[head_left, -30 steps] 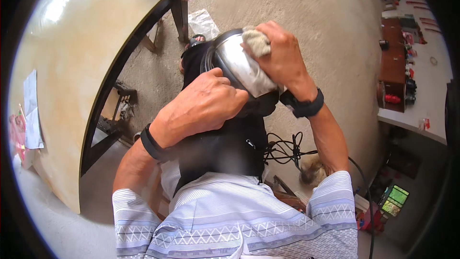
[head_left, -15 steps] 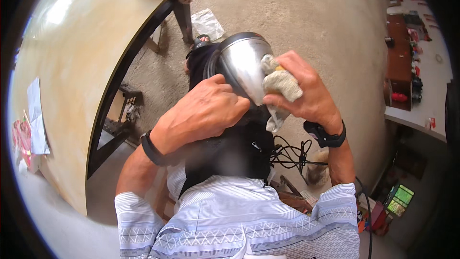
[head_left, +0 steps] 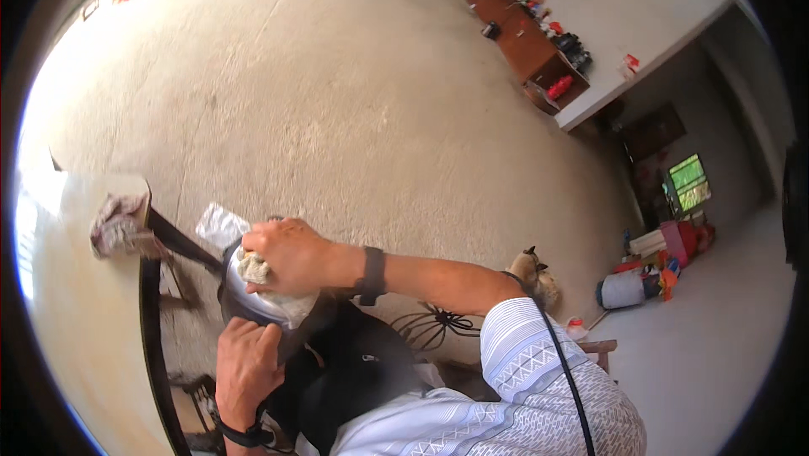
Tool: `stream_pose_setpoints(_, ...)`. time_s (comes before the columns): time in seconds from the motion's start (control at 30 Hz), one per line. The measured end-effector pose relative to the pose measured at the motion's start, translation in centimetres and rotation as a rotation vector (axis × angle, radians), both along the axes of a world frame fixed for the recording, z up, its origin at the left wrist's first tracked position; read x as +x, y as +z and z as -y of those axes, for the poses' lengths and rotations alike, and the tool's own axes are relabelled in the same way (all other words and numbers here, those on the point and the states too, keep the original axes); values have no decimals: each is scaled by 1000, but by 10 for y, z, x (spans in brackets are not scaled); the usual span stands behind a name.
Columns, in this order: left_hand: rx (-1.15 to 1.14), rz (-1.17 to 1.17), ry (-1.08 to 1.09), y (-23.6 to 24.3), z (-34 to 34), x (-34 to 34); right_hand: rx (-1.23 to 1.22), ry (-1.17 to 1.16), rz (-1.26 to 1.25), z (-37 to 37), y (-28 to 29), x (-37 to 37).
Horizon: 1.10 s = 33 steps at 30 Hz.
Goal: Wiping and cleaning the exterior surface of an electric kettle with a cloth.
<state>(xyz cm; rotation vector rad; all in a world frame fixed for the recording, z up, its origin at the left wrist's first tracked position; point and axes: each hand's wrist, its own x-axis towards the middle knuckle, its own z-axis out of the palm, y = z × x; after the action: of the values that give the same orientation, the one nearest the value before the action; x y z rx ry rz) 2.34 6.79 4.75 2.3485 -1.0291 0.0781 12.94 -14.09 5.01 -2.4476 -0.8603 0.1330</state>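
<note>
A shiny steel kettle [head_left: 263, 308] with dark edging lies over my lap at the lower left, tilted and largely covered by my hands. My right hand [head_left: 293, 255] is closed around a pale, crumpled cloth [head_left: 253, 268] and presses it to the kettle's steel side. Nearer to me, my left hand [head_left: 244, 365] is curled at the kettle's near edge, its fingers wrapped on the dark handle side. What lies under the left fingers is mostly hidden. A dark wristband sits on each wrist.
At left stands a pale-topped table [head_left: 80, 313] with a crumpled rag [head_left: 122, 227] on its corner. A whitish sheet [head_left: 221, 225] lies on the floor beyond the kettle. Black cables [head_left: 438, 323] and a cat [head_left: 533, 272] are to my right. A brown cabinet [head_left: 524, 45] stands farther off.
The view has swung right, so the hands and table now appear farther left and lower. My right hand has brought the cloth across the kettle; the left keeps its hold.
</note>
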Motion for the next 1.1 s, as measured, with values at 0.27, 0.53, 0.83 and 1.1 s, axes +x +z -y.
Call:
stream_pose_setpoints(0.27, 87, -84, -37, 0, -8, -4, 87, 172, -132, 29, 15, -24)
stream_pose_setpoints(0.53, 120, -60, -44, -8, -1, -9, 172, 117, -43, 40, 1, -40)
stream_pose_setpoints(0.83, 89, -42, -63, -8, 2, -17, 115, 7, -98, 19, -19, 0)
stream_pose_setpoints(1.1, 79, -41, -62, -9, 1, -21, 221, -99, -315, 21, -24, 23)
